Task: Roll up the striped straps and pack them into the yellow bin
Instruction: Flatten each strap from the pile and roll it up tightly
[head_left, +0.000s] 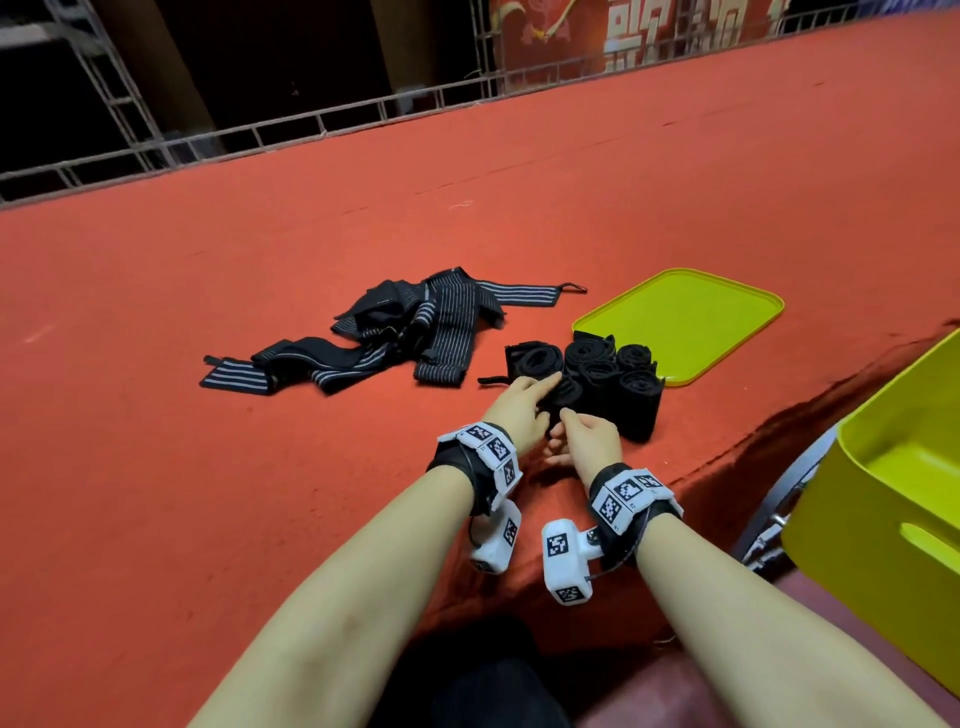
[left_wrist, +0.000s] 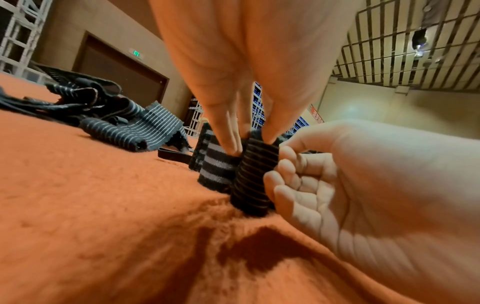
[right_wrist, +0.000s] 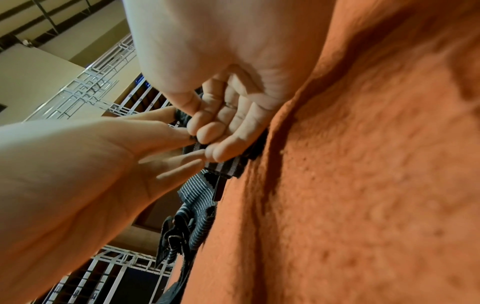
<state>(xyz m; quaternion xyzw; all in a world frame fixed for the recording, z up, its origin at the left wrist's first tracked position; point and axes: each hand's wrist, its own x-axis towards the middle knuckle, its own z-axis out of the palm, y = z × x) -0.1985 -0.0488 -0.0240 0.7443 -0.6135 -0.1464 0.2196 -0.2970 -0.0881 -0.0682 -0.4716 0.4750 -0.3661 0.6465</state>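
Left hand (head_left: 519, 410) fingers straight, pressing rolled strap (left_wrist: 253, 174) on counter (head_left: 260, 467); right hand (head_left: 589, 439) curled around it.

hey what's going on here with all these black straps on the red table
A person is rolling striped straps. Both hands work on one roll standing on end on the red table: the left hand has straight fingers down on its top, and the right hand curls against its side. Several finished rolls stand packed together beside a flat yellow lid. A pile of unrolled straps lies further left. The yellow bin sits off the table's right edge, and no rolls show in it.
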